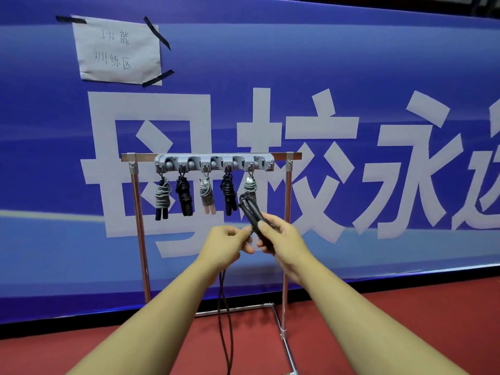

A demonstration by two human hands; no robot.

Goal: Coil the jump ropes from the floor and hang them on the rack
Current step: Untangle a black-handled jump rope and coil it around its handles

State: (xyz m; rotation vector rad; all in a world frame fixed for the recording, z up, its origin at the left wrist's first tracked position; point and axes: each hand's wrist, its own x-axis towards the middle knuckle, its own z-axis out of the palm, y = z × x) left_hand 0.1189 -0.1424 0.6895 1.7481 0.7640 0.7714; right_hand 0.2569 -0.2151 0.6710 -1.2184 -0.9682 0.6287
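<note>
Behind the rack (288, 185), a blue banner (351, 63) is hanging. Her right hand (281, 239) is gripping black jump-rope handles (250, 209); her left hand (224, 242) is pinching the rope (226, 307).

Both bare forearms reach forward and up from the bottom edge, converging at mid-frame. The right hand (281, 239) curls its fingers around the black handles (253, 213), thumb on top. The left hand (226, 243), just beside it, pinches the rope (226, 307) with curled fingertips.
</note>
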